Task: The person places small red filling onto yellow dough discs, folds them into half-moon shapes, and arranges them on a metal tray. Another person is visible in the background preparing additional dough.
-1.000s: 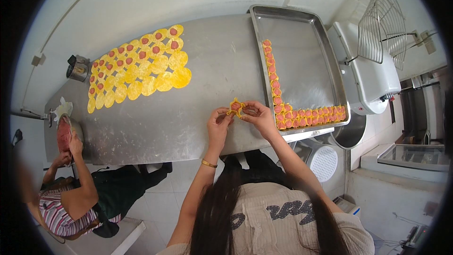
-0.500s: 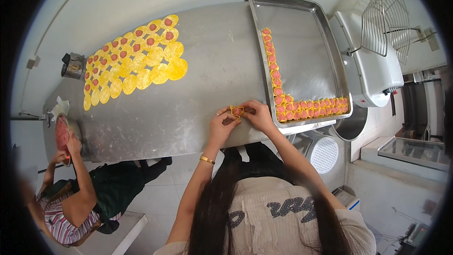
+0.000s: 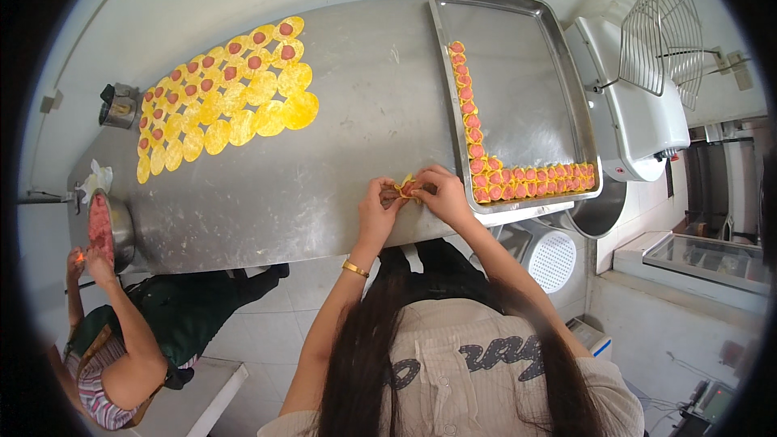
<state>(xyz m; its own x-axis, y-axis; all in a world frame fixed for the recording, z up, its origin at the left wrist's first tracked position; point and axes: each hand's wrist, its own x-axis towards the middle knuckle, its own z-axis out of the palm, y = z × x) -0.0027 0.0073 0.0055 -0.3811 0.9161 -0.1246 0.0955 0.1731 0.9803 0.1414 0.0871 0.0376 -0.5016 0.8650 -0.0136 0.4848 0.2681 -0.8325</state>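
My left hand (image 3: 378, 206) and my right hand (image 3: 444, 197) meet over the near edge of the steel table. Between their fingertips they pinch a small open-topped dumpling (image 3: 406, 187), a yellow wrapper gathered round pink meat filling. Just beyond my right hand lies a large metal tray (image 3: 518, 89). Finished dumplings (image 3: 530, 184) line its left side in a single column and its near side in a double row. At the far left, thin round yellow wrappers (image 3: 261, 87) are spread overlapping on the table. Many bear a ball of pink filling; those nearest me are bare.
At the left a co-worker's hands (image 3: 95, 265) are at a metal bowl (image 3: 123, 231) of pink minced meat. A small metal container (image 3: 121, 111) stands behind it. A white machine (image 3: 619, 105) with a wire guard (image 3: 660, 32) stands right of the tray, near a perforated white stool (image 3: 552, 262).
My fingers have shifted round the dumpling, and a flap of its wrapper now sticks up. The co-worker's hands have moved lower at the meat bowl. The view has shifted slightly.
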